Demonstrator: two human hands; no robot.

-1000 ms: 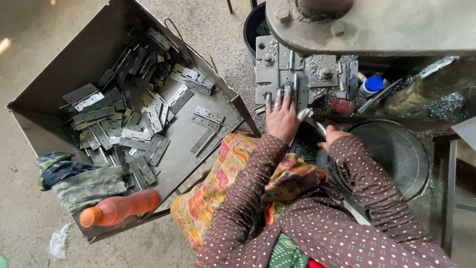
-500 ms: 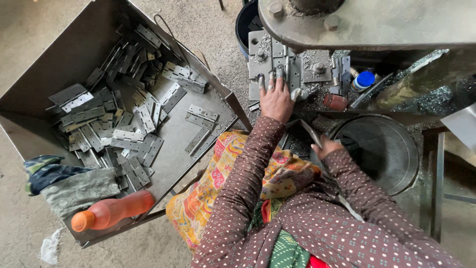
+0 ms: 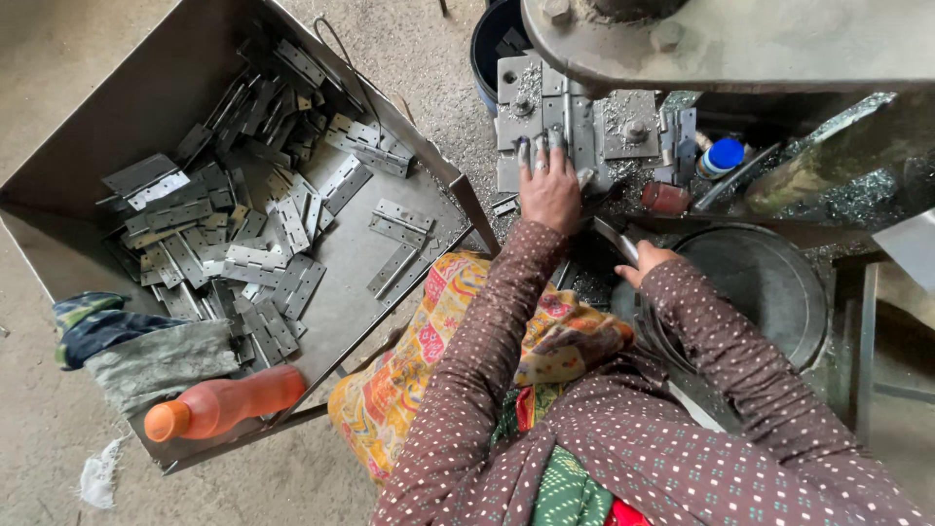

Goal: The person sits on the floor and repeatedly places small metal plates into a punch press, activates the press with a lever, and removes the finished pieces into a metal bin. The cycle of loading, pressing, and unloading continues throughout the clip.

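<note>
My left hand (image 3: 548,187) reaches forward with its fingers stretched flat on the grey steel die block (image 3: 575,115) of a press machine. Whether a part lies under the fingertips is hidden. My right hand (image 3: 645,263) is closer to my body, just left of a round dark metal pan (image 3: 769,282), and grips a flat metal strip (image 3: 616,237) that points up and left. Both arms wear a brown dotted sleeve.
A large sheet-metal tray (image 3: 88,146) on the left holds several grey metal hinges (image 3: 248,258). An orange bottle (image 3: 219,404) and a cloth bundle (image 3: 127,341) lie at its near corner. A blue-capped bottle (image 3: 723,156) stands by the press, under the heavy machine arm (image 3: 740,39).
My left hand has slid a little farther onto the die block. My right hand keeps the metal strip in about the same place. The view has shifted slightly.
</note>
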